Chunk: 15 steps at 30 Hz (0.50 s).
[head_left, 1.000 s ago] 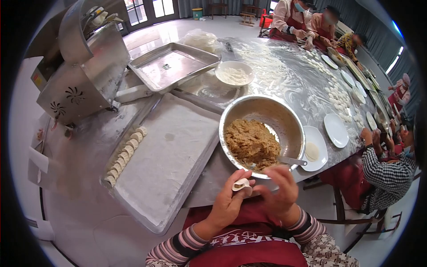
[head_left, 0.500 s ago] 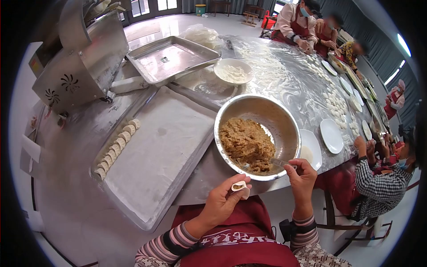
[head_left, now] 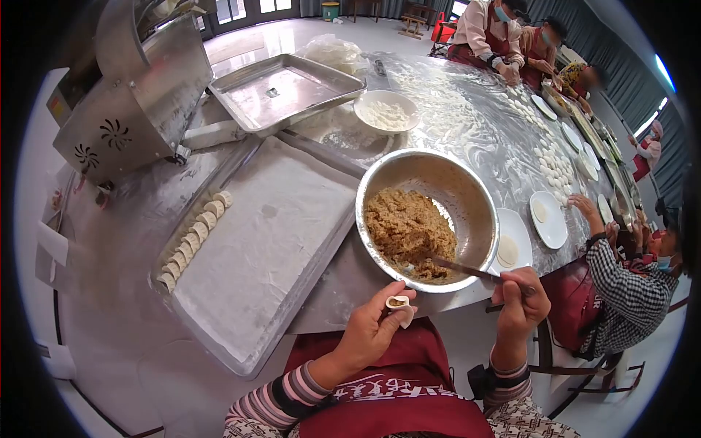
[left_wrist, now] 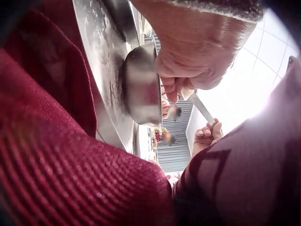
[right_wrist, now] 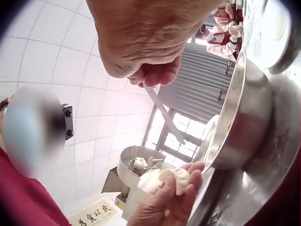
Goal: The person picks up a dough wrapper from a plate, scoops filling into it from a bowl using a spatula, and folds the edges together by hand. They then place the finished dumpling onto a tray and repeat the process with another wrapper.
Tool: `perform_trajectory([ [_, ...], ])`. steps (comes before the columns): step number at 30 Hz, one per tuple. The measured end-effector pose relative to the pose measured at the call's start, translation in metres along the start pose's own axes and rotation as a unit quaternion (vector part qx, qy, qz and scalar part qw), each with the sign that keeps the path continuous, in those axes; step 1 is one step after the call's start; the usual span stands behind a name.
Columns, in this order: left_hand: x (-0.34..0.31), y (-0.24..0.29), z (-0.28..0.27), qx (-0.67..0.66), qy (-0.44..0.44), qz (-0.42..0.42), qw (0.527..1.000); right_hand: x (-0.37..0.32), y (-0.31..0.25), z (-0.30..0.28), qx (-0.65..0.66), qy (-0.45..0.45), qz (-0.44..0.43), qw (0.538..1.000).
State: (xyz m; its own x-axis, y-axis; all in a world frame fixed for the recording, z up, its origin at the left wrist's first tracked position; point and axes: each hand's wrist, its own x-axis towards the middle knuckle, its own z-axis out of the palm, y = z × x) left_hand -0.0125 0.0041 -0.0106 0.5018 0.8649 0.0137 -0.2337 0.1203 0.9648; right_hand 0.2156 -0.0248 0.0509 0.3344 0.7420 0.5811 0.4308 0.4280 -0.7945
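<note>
My left hand [head_left: 363, 325] pinches a folded dumpling [head_left: 399, 303] with its mouth partly open and brown filling showing inside. Just beyond it stands a steel bowl [head_left: 475, 212] of brown minced filling [head_left: 405, 223]. To the bowl's right, my right hand [head_left: 521, 305] grips the handle of a flat metal spatula [head_left: 467, 269]; its far end reaches the filling in the head view. The right wrist view shows the spatula [right_wrist: 167, 117] as a long narrow strip below the curled fingers, and the dumpling [right_wrist: 181, 180] in the left hand.
A floured tray [head_left: 270, 219] with a row of dumplings [head_left: 193, 241] lies left. White plates [head_left: 517, 226] with wrappers [head_left: 507, 250] stand right, near a seated person [head_left: 621, 281]. Behind are a flour bowl [head_left: 404, 125], a steel tray [head_left: 292, 87] and a metal machine [head_left: 120, 131].
My right hand has left the dumpling, taken hold of the spatula at the bowl and shifted right with its handle. A wrapper now lies on the farther plate, and the neighbour's hand has moved.
</note>
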Motion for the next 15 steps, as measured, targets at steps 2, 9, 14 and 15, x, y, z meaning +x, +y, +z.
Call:
perform_trajectory([
  [2, -0.001, 0.001, 0.001, -0.002, 0.003, 0.003, 1.000, -0.006, -0.008, 0.004, 0.059, -0.004, 0.013, 0.998],
  [9, -0.001, 0.002, -0.002, 0.032, 0.000, 0.012, 0.999, -0.013, -0.015, 0.016, 0.163, -0.057, 0.037, 0.984],
  [14, -0.001, 0.001, -0.002, 0.038, -0.001, 0.020, 0.999, -0.013, -0.016, 0.017, 0.148, -0.074, 0.033, 0.986],
  [15, -0.001, 0.001, -0.002, 0.040, -0.003, 0.020, 0.999, -0.012, -0.016, 0.017, 0.147, -0.074, 0.033, 0.986],
])
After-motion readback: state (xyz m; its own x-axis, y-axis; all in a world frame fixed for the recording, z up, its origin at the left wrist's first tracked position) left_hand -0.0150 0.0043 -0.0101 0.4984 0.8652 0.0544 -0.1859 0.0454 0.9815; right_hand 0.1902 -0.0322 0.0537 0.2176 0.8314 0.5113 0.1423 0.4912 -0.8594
